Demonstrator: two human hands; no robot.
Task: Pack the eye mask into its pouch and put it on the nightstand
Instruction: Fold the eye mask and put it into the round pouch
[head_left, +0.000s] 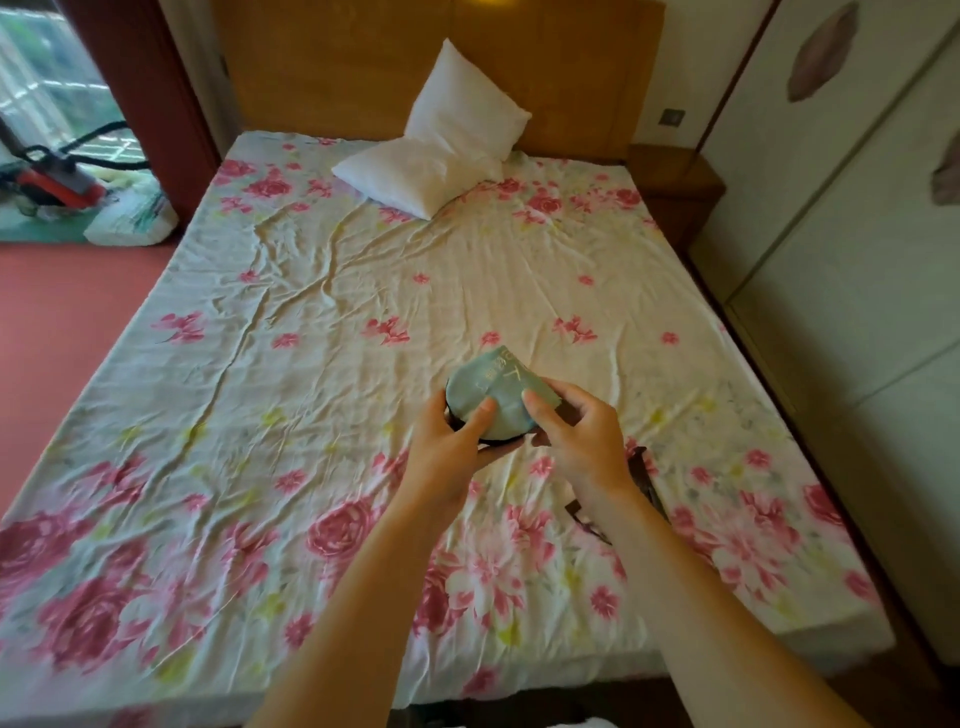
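Both hands, left hand (451, 436) and right hand (582, 431), hold the green pouch (493, 395); its pale lettering is unreadable.

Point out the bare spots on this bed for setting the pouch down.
The floral bedsheet lies bare between the white pillows and the hands, and across the whole left half. It is crowded by the right hand, where a dark strap lies. The wooden nightstand top also looks bare.

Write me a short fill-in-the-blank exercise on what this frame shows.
1. Both hands, left hand and right hand, hold a pale ____ pouch.
2. The pouch is held above the ____.
3. Two white pillows lie near the wooden ____.
4. The nightstand stands on the bed's ____ side.

Missing words: green; bed; headboard; right
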